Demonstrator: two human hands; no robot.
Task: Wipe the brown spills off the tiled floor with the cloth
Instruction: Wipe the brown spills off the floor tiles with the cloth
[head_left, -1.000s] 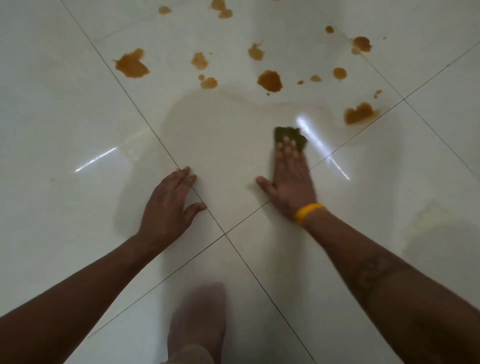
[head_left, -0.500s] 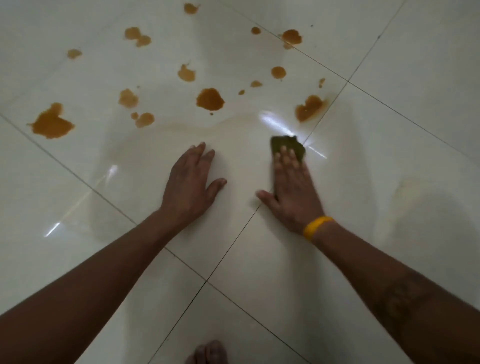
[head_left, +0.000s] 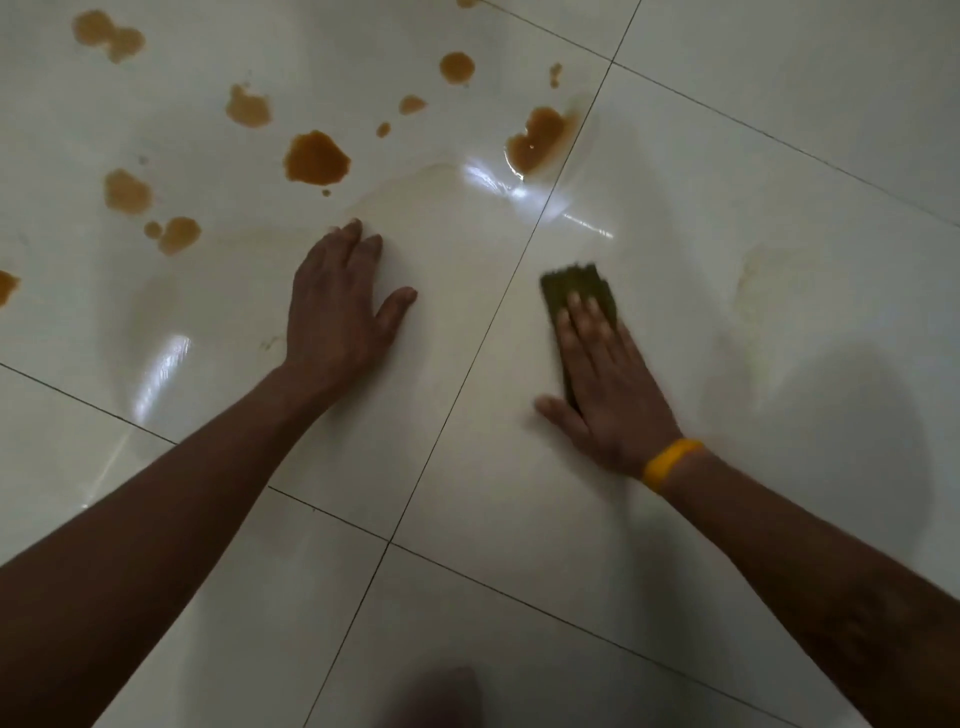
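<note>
A dark green cloth (head_left: 569, 283) lies flat on the white tiled floor (head_left: 753, 156), just right of a grout line. My right hand (head_left: 605, 387), with a yellow wristband, presses flat on top of it; only the cloth's far end shows past my fingers. My left hand (head_left: 337, 312) rests flat on the neighbouring tile, palm down, holding nothing. Several brown spills lie beyond the hands: a large one (head_left: 316, 158) ahead of my left hand and a smeared one (head_left: 540, 137) by the grout line ahead of the cloth.
A wet, faintly brownish film (head_left: 447, 218) covers the tiles around both hands. More brown spots (head_left: 127, 189) spread to the far left. A faint yellowish stain (head_left: 763, 286) lies right of the cloth. My blurred foot (head_left: 436, 696) shows at the bottom edge.
My right hand has drawn the cloth back toward me and to the right, away from the smeared spill. The view has moved closer and shifted; my left hand stays planted on the tile.
</note>
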